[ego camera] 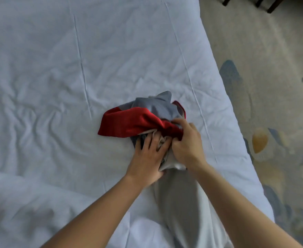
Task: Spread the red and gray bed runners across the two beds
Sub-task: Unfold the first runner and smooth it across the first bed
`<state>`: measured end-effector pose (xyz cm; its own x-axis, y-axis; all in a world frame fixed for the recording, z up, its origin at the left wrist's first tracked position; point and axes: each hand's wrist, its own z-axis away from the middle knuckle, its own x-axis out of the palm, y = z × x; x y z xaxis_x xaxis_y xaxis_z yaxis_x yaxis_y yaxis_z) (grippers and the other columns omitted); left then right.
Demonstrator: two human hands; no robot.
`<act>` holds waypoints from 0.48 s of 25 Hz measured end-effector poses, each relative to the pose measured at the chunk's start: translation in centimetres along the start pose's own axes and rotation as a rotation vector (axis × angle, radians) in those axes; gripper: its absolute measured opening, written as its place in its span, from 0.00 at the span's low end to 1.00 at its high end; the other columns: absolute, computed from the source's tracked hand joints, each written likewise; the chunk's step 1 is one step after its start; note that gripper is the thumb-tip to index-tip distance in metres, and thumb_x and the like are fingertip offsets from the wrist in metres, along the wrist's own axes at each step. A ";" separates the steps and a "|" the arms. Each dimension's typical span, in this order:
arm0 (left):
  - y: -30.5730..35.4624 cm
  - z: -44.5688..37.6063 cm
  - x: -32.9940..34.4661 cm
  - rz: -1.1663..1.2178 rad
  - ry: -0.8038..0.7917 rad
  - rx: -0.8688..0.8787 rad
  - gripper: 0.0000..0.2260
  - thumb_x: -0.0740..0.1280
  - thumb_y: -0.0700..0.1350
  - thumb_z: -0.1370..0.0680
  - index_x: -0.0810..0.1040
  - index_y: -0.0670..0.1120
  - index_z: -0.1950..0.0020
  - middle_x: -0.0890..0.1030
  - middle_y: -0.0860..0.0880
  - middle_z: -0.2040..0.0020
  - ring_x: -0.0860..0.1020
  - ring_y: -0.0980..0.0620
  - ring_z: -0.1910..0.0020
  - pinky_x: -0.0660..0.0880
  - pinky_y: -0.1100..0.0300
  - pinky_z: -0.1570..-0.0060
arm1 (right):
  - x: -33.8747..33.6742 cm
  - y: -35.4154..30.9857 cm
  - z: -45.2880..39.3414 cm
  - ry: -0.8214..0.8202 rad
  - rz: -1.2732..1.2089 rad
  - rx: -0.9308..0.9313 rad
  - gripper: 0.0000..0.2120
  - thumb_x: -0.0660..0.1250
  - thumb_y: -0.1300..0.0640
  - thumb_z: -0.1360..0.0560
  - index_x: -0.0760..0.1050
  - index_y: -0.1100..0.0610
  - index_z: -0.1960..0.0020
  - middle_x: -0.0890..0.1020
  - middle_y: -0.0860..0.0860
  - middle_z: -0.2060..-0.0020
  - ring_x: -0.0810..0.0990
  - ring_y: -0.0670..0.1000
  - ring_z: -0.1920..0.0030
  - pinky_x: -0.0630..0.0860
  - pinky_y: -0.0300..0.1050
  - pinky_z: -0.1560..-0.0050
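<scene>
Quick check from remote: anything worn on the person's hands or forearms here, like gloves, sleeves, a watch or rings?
Nothing visible. The left hand and right hand are bare, with no gloves, watch or rings showing. Both forearms are uncovered down to the frame edge.

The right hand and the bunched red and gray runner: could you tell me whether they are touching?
Touching. The head view shows the right hand with fingers curled into the red fold of the runner, gripping it on the white bed.
</scene>
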<state>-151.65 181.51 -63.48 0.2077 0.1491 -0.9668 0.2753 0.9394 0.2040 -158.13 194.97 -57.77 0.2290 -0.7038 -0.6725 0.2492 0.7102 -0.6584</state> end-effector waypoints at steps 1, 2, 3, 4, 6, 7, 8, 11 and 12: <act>-0.5 -1.4 -1.4 0.021 0.049 -0.021 0.47 0.74 0.58 0.36 0.56 0.48 0.22 0.63 0.38 0.26 0.63 0.38 0.27 0.66 0.38 0.34 | -1.2 -2.0 -1.1 0.018 0.031 -0.082 0.28 0.62 0.66 0.32 0.74 0.45 0.36 0.75 0.52 0.49 0.77 0.55 0.48 0.71 0.43 0.46; -1.1 -2.9 -2.9 0.048 0.102 -0.046 0.46 0.74 0.57 0.34 0.55 0.47 0.22 0.64 0.37 0.26 0.63 0.38 0.26 0.66 0.39 0.33 | -2.4 -4.1 -2.2 0.039 0.071 -0.167 0.28 0.62 0.65 0.32 0.74 0.46 0.35 0.75 0.52 0.48 0.77 0.56 0.48 0.73 0.45 0.45; -1.7 -4.4 -4.4 0.074 0.160 -0.070 0.46 0.73 0.57 0.33 0.54 0.46 0.22 0.63 0.37 0.25 0.62 0.38 0.26 0.66 0.41 0.32 | -3.5 -6.2 -3.4 0.065 0.115 -0.254 0.27 0.62 0.64 0.32 0.74 0.47 0.35 0.75 0.52 0.48 0.77 0.57 0.48 0.73 0.46 0.45; -2.3 -5.7 -6.0 0.095 0.219 -0.100 0.46 0.73 0.58 0.31 0.54 0.45 0.22 0.62 0.36 0.25 0.62 0.38 0.25 0.67 0.42 0.32 | -4.4 -8.5 -4.6 0.092 0.155 -0.353 0.26 0.62 0.64 0.31 0.75 0.48 0.35 0.75 0.53 0.47 0.77 0.58 0.49 0.73 0.45 0.46; -3.5 -7.5 -8.8 0.146 0.360 -0.168 0.48 0.72 0.64 0.31 0.54 0.41 0.21 0.60 0.34 0.24 0.59 0.37 0.24 0.67 0.44 0.31 | -5.5 -13.5 -6.6 0.139 0.193 -0.575 0.24 0.61 0.64 0.31 0.77 0.51 0.37 0.75 0.55 0.48 0.77 0.59 0.50 0.72 0.44 0.50; -4.3 -8.2 -10.1 0.171 0.435 -0.201 0.50 0.71 0.66 0.32 0.55 0.39 0.21 0.59 0.33 0.24 0.58 0.36 0.23 0.66 0.44 0.30 | -5.7 -16.0 -7.6 0.171 0.191 -0.681 0.23 0.60 0.64 0.32 0.78 0.52 0.40 0.75 0.55 0.48 0.77 0.59 0.51 0.73 0.46 0.52; -5.2 -8.8 -11.2 0.194 0.493 -0.233 0.52 0.70 0.69 0.32 0.55 0.38 0.21 0.58 0.33 0.24 0.56 0.36 0.23 0.64 0.46 0.29 | -5.6 -18.1 -8.5 0.205 0.188 -0.768 0.22 0.60 0.65 0.33 0.79 0.53 0.42 0.75 0.56 0.49 0.76 0.59 0.51 0.73 0.47 0.54; -7.6 -9.3 -11.4 0.207 0.456 -0.300 0.51 0.66 0.71 0.32 0.56 0.39 0.21 0.60 0.35 0.24 0.58 0.37 0.24 0.65 0.46 0.30 | -3.0 -18.9 -10.2 0.203 0.198 -0.816 0.22 0.61 0.65 0.31 0.78 0.52 0.40 0.75 0.55 0.48 0.76 0.57 0.49 0.73 0.45 0.54; -7.9 -8.7 -10.4 0.180 0.389 -0.301 0.49 0.66 0.69 0.33 0.59 0.41 0.22 0.64 0.36 0.26 0.62 0.37 0.26 0.68 0.45 0.32 | -1.6 -17.0 -10.5 0.139 0.204 -0.759 0.23 0.61 0.62 0.31 0.77 0.52 0.37 0.75 0.56 0.47 0.77 0.59 0.49 0.72 0.45 0.53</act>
<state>-164.20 175.19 -56.35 -0.1525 0.3659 -0.9180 -0.0270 0.9270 0.3740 -172.65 184.23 -49.08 0.0689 -0.5856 -0.8076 -0.5056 0.6774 -0.5343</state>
